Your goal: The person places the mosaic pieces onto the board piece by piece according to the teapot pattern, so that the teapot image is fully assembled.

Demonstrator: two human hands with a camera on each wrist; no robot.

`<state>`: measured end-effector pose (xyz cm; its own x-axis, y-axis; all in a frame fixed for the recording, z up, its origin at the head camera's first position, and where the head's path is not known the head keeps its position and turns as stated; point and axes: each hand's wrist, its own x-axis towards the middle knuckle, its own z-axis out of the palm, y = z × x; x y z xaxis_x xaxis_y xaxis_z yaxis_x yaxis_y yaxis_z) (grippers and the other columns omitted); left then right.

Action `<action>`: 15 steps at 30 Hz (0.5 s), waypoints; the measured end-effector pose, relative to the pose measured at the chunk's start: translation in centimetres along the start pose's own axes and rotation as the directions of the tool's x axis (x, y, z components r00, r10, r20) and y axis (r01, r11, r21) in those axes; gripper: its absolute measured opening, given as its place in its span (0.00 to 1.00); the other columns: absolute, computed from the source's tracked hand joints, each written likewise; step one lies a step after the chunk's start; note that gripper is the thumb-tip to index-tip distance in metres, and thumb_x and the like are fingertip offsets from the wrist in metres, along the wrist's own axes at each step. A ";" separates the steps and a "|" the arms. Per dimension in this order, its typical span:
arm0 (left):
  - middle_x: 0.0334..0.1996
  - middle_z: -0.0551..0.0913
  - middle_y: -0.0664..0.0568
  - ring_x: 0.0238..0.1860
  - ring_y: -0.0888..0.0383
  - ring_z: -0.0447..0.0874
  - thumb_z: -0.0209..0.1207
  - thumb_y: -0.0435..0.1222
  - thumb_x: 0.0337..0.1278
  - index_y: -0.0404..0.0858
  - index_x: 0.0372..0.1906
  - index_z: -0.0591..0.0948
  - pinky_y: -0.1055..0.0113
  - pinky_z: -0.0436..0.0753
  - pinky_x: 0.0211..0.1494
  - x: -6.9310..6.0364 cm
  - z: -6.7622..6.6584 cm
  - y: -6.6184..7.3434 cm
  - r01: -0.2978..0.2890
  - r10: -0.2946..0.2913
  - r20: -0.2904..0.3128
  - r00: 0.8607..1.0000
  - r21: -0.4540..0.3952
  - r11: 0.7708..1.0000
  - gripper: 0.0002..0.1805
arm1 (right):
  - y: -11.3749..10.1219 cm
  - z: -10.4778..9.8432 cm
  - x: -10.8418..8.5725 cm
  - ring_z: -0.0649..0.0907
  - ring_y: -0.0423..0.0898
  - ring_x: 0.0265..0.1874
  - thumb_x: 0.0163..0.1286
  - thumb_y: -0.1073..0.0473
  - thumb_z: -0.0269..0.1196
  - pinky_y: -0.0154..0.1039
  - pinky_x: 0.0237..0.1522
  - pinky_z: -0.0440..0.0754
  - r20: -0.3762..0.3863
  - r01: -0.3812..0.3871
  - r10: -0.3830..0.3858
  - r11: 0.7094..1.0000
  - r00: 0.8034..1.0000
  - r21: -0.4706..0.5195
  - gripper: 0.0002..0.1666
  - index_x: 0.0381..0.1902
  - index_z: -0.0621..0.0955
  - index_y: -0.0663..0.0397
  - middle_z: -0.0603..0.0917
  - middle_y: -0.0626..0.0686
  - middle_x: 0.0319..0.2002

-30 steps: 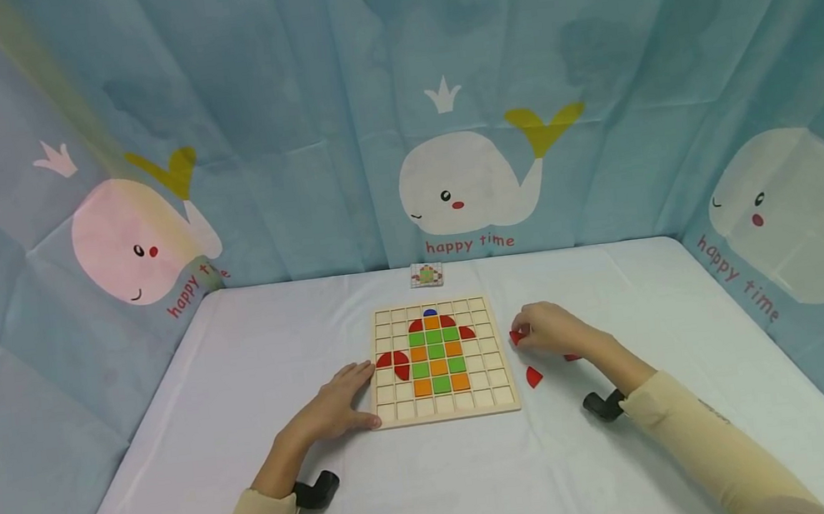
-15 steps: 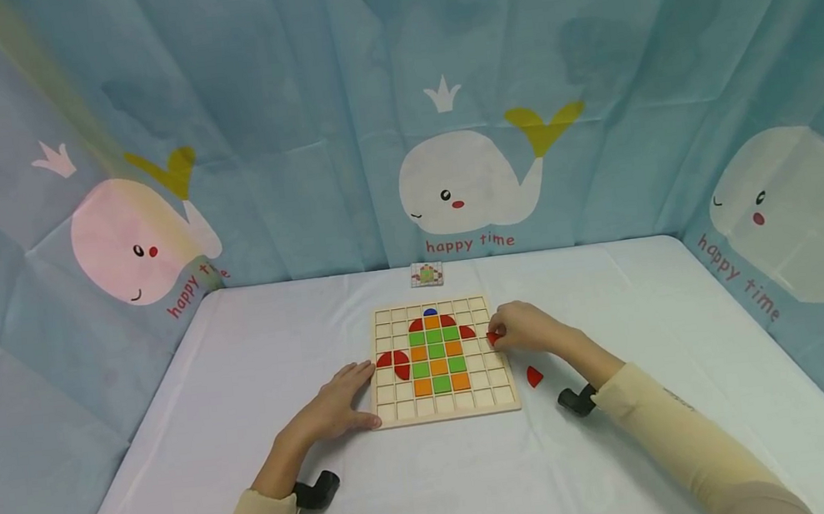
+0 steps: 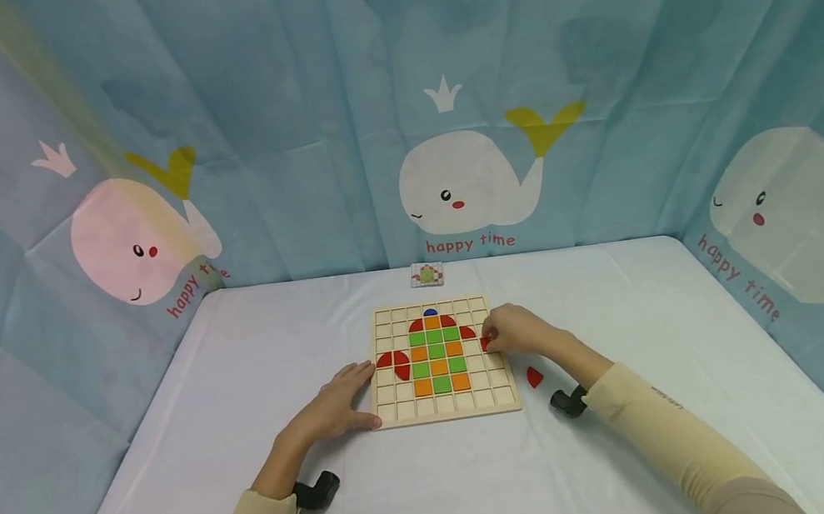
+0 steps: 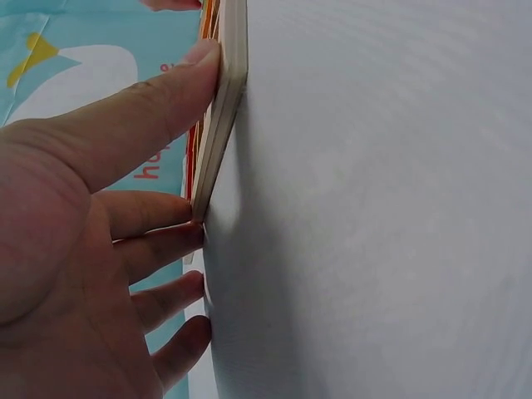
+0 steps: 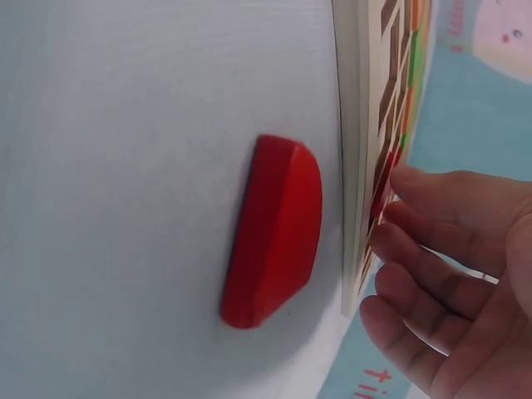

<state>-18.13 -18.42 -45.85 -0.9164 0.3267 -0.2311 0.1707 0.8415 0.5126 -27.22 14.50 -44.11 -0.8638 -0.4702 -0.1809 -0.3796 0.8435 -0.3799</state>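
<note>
A wooden grid board (image 3: 484, 403) lies on the white table, with green and orange square tiles (image 3: 436, 351) set in its middle. Red quarter-circle tiles (image 3: 401, 364) and a blue half-round tile (image 3: 429, 312) fill other cells. Along the board's left edge rests my left hand (image 3: 331, 404), fingers extended, thumb on the near left corner. At the board's right side my right hand (image 3: 519, 330) pinches a red quarter-circle tile (image 5: 385, 184), low over the cells; the fingertips partly hide it in the head view. Another red quarter-circle tile (image 5: 287, 237) lies loose beside the board, below my right hand.
A small pattern card (image 3: 426, 275) lies behind the board near the table's back edge. Black wrist-mounted pieces (image 3: 318, 491) stick out under both forearms. A blue curtain (image 3: 287, 211) printed with whales closes off the back and sides.
My right hand has picked up a red quarter-circle tile from the table and brought it left onto the board's right columns. My left hand has stayed in place.
</note>
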 end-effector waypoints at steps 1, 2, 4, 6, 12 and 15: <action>0.75 0.60 0.42 0.77 0.38 0.50 0.73 0.44 0.43 0.36 0.74 0.62 0.34 0.56 0.73 0.0 0.0 0.0 0.002 -0.002 0.000 1.000 -0.001 1.000 0.51 | -0.1 0.0 0.0 0.76 0.43 0.29 0.60 0.61 0.69 0.35 0.35 0.79 0.001 -0.001 0.001 1.000 1.000 0.002 0.10 0.40 0.87 0.59 0.85 0.50 0.31; 0.75 0.60 0.42 0.77 0.38 0.50 0.73 0.44 0.43 0.36 0.74 0.62 0.34 0.56 0.72 0.0 0.0 0.0 0.003 -0.003 0.000 1.000 -0.001 1.000 0.51 | -0.1 0.1 0.0 0.76 0.43 0.29 0.61 0.61 0.69 0.35 0.35 0.79 0.002 -0.001 0.001 1.000 1.000 0.004 0.10 0.40 0.87 0.59 0.86 0.51 0.32; 0.75 0.60 0.42 0.77 0.38 0.50 0.73 0.44 0.43 0.36 0.74 0.62 0.34 0.56 0.73 -0.1 0.0 0.1 0.005 -0.005 0.000 1.000 0.000 1.000 0.51 | -0.2 0.1 0.0 0.77 0.43 0.29 0.61 0.62 0.68 0.35 0.36 0.80 0.005 -0.001 0.001 1.000 1.000 0.009 0.10 0.40 0.87 0.59 0.86 0.51 0.33; 0.75 0.60 0.42 0.77 0.38 0.50 0.73 0.44 0.44 0.36 0.74 0.62 0.34 0.56 0.73 -0.1 0.0 0.1 0.006 -0.006 0.000 1.000 -0.001 1.000 0.51 | -0.3 0.1 0.0 0.77 0.43 0.29 0.62 0.63 0.67 0.35 0.37 0.81 0.006 0.000 0.000 1.000 1.000 0.011 0.09 0.41 0.87 0.59 0.87 0.52 0.34; 0.75 0.60 0.43 0.77 0.38 0.50 0.73 0.44 0.44 0.36 0.74 0.62 0.34 0.56 0.73 -0.1 0.0 0.1 0.008 -0.008 0.000 1.000 0.001 1.000 0.51 | -0.5 0.2 0.0 0.77 0.43 0.30 0.62 0.63 0.67 0.37 0.39 0.81 0.000 -0.008 0.008 1.000 1.000 0.004 0.08 0.40 0.87 0.59 0.86 0.52 0.35; 0.75 0.60 0.43 0.77 0.38 0.50 0.73 0.44 0.44 0.36 0.74 0.62 0.34 0.56 0.73 -0.1 0.1 0.1 0.008 -0.008 0.001 1.000 0.002 1.000 0.51 | -0.6 0.2 0.0 0.77 0.44 0.30 0.62 0.63 0.67 0.37 0.39 0.81 0.001 -0.010 0.010 1.000 1.000 0.005 0.08 0.39 0.87 0.58 0.86 0.52 0.34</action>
<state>-18.03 -18.31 -45.81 -0.9175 0.3202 -0.2360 0.1638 0.8448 0.5094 -26.91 13.99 -44.11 -0.8669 -0.4625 -0.1858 -0.3697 0.8467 -0.3827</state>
